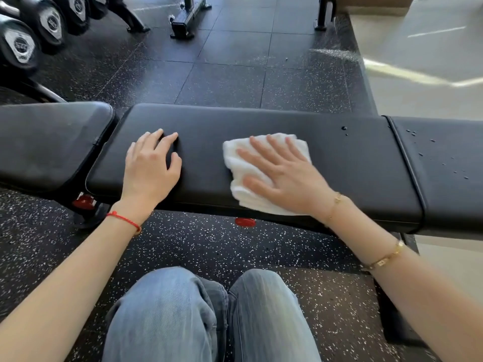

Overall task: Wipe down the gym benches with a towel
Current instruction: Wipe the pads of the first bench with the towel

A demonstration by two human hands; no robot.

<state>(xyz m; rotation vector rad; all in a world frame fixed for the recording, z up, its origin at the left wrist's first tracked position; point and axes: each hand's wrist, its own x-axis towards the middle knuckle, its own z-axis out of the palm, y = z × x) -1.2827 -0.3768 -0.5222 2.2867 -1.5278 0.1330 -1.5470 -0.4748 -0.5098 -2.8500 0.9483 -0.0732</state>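
Observation:
A long black padded gym bench (352, 163) runs across the view in front of my knees. A folded white towel (243, 158) lies on its middle pad. My right hand (285, 173) presses flat on the towel with straight, spread fingers. My left hand (150, 168) rests on the bare pad to the left of the towel, fingers slightly bent, holding nothing. Water droplets (418, 142) dot the right end of the bench past a seam.
A second black pad (49, 142) adjoins at the left, tilted. Black dumbbells (34, 32) sit on a rack at the top left. Equipment feet (185, 19) stand on the speckled rubber floor (222, 74) beyond the bench. Pale flooring (423, 61) begins at the right.

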